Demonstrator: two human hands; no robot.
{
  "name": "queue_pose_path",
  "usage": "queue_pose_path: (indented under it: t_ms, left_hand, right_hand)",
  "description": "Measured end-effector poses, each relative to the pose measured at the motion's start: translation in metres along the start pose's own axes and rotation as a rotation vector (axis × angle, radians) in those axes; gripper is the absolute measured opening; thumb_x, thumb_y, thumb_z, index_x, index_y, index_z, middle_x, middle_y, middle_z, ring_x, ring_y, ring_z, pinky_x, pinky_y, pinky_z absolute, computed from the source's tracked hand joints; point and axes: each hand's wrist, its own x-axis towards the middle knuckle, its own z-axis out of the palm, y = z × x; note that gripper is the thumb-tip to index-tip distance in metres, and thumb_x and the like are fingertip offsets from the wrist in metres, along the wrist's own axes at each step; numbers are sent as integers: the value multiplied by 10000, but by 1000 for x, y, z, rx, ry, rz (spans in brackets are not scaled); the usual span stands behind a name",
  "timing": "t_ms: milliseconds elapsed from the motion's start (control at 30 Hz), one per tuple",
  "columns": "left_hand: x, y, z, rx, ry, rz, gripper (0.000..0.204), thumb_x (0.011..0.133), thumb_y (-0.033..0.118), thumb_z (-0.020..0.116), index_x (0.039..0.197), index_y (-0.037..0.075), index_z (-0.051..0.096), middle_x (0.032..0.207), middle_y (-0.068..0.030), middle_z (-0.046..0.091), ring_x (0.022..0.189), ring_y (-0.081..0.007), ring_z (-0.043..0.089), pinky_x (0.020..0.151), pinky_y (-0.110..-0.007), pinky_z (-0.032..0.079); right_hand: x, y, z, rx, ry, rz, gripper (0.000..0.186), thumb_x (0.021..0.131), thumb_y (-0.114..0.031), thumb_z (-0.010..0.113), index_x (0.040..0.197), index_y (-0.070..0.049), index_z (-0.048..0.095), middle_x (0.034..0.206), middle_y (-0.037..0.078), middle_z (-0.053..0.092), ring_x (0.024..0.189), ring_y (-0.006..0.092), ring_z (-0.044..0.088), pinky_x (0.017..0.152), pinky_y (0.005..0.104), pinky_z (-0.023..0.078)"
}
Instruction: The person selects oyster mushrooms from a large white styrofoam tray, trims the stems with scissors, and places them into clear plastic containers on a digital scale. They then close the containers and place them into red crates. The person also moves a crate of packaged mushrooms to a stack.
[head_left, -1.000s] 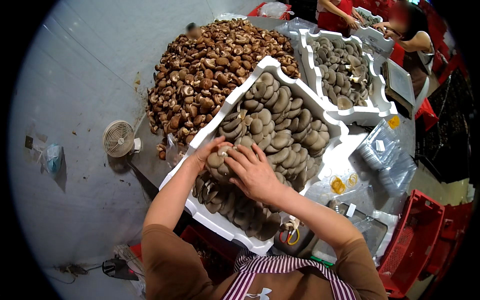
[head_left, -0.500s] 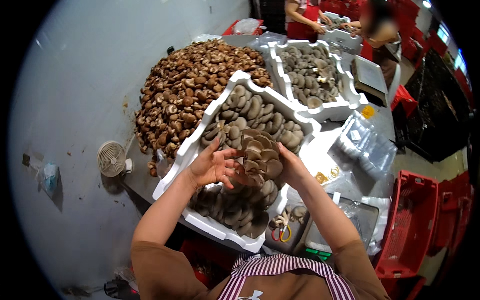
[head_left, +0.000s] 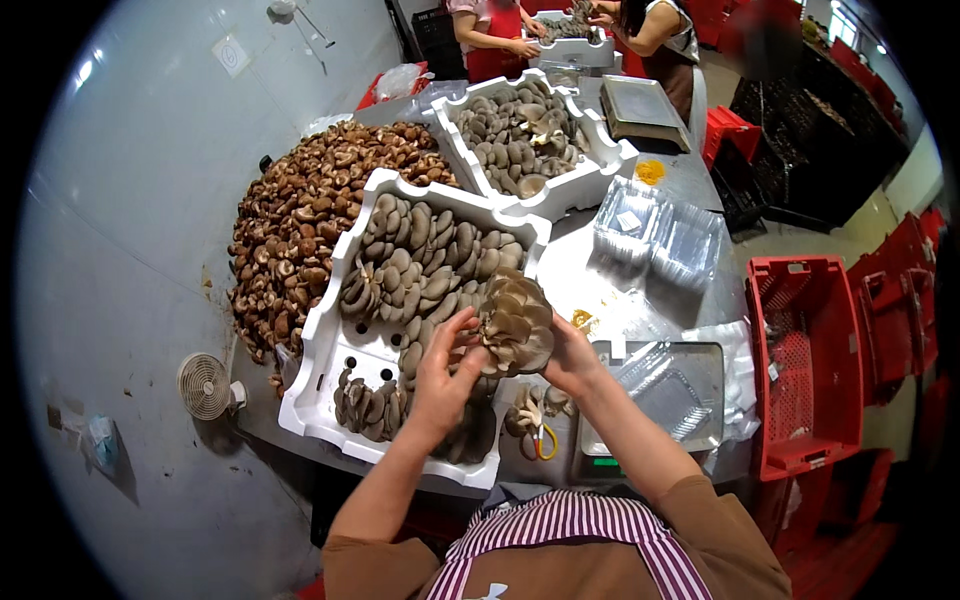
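Note:
Between my two hands is a large grey-brown cluster of oyster mushrooms [head_left: 515, 322], caps facing up. My left hand [head_left: 448, 372] grips its left side with curled fingers. On the other side, my right hand [head_left: 573, 352] supports the cluster's right edge; some of its fingers are hidden behind it. The cluster hangs over the right side of a white foam box [head_left: 312, 352] that holds more oyster mushrooms [head_left: 425, 245]. Part of the box's bare floor, with dark holes, shows at the left. Scissors with yellow handles [head_left: 546, 443] lie by cut mushroom pieces [head_left: 527, 412] close to the box.
A clear plastic tray [head_left: 665, 392] sits on a scale [head_left: 718, 360] at right. Beyond are stacked clear trays [head_left: 660, 230], a second foam box [head_left: 600, 165] and heaped brown mushrooms [head_left: 300, 225]. A red crate [head_left: 855, 360] stands right; two people work at the back.
My view has turned right. The cluster and both hands have moved from over the foam box's middle toward its right side, and my left fingers have closed in on the cluster.

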Motion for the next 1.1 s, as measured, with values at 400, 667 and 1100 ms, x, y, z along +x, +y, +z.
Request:
queue_pose_path:
  t_ms: [400, 667, 1100]
  left_hand:
    - [-17, -16, 28, -759, 166, -163, 1024, 768, 448, 818, 1506, 55, 226, 1440, -127, 421, 1334, -257, 438, 1090, -386, 398]
    - [-57, -44, 40, -1262, 52, -412, 1017, 766, 691, 671, 1498, 85, 310, 1489, -123, 400, 1349, -332, 416, 1128, -516, 349]
    - [-82, -31, 30, -732, 76, -426, 1045, 802, 571, 733, 1541, 77, 184, 1528, -129, 340, 1426, -272, 320, 1162, -420, 287]
  right_hand:
    - [-82, -4, 61, -939, 32, -373, 499, 1036, -322, 418, 1439, -27, 428, 1396, 105, 495, 1293, 198, 457, 1031, 347, 396]
    - [-76, 2, 24, -937, 11, -252, 485, 1025, -317, 481, 1424, -45, 442, 1373, 108, 516, 1237, 210, 508, 1039, 344, 405]
    - [-83, 46, -28, -227, -209, 114, 619, 1013, -415, 496, 1501, -83, 309, 1479, 75, 415, 1334, 219, 451, 1099, 379, 402]
